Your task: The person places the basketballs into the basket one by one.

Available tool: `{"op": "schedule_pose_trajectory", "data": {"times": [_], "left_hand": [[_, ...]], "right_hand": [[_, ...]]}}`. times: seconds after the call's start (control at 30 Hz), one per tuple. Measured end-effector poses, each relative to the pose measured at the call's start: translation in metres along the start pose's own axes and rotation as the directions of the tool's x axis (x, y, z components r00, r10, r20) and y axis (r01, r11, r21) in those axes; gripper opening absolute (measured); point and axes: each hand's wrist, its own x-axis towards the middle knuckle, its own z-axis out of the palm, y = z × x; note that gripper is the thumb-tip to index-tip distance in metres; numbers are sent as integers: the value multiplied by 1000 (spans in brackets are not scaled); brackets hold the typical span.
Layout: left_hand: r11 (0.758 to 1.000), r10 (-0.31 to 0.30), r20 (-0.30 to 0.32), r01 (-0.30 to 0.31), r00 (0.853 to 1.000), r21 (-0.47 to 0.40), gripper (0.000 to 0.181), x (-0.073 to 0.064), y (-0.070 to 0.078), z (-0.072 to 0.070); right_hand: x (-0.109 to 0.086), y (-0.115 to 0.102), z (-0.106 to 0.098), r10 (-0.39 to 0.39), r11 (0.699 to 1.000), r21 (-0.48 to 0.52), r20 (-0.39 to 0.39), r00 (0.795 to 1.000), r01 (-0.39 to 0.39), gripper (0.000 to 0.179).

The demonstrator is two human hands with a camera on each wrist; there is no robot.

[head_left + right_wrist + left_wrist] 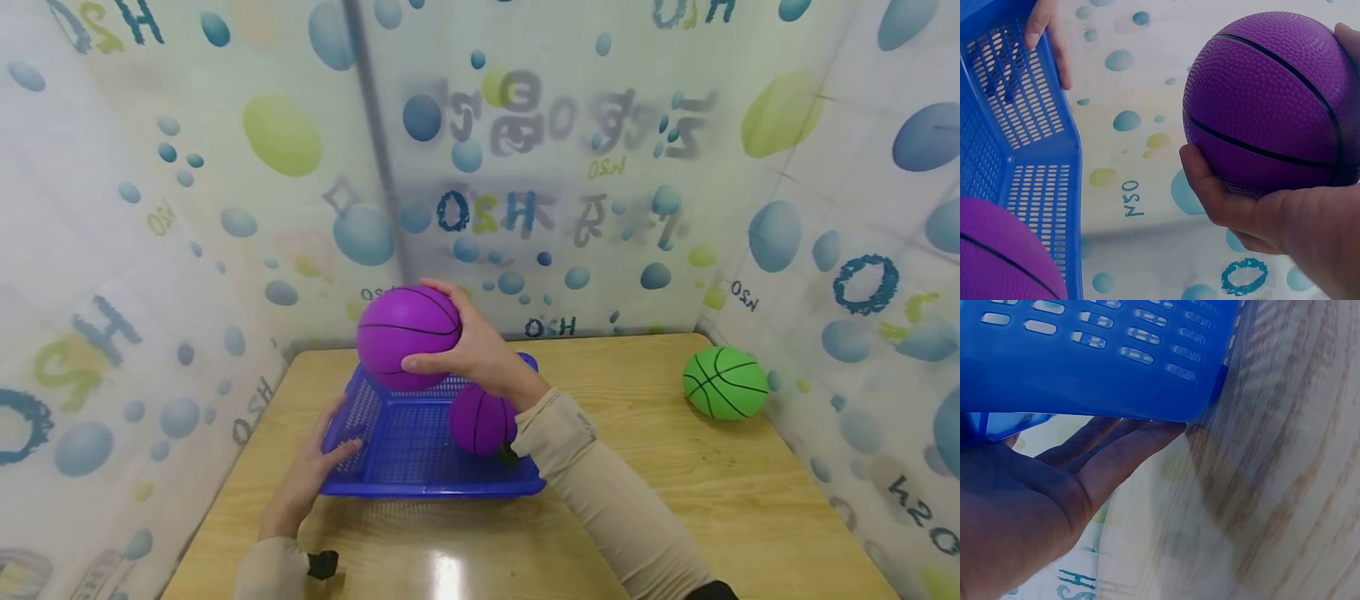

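Note:
My right hand (480,350) grips a purple mini basketball (408,337) with black seams, raised above the back of a blue plastic basket (420,490). The right wrist view shows the held ball (1266,100) with fingers and thumb spread around it. A second purple ball (480,419) sits inside the basket at its right side, partly behind my right sleeve. At the basket's left side my left hand (303,479) holds the rim, thumb over the inside and fingers outside. Those outer fingers (1122,447) lie against the perforated wall in the left wrist view.
A green mini basketball (725,382) with black seams lies at the right back of the wooden table (645,467). Printed curtains (480,275) with blue and green spots enclose the table at the back and both sides.

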Motion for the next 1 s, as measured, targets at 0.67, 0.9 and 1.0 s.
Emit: {"op": "schedule_pose_trajectory", "data": {"times": [0.67, 0.9, 1.0], "left_hand": [[999, 22, 8, -22, 1000, -34, 82, 2, -1, 0], [999, 27, -2, -27, 1000, -24, 82, 2, -2, 0], [999, 25, -6, -25, 1000, -30, 83, 2, -2, 0]], "right_hand": [[14, 8, 20, -9, 1000, 15, 46, 999, 9, 98], [15, 23, 24, 33, 999, 4, 42, 999, -33, 99], [15, 32, 25, 63, 998, -29, 25, 998, -62, 99]]}}
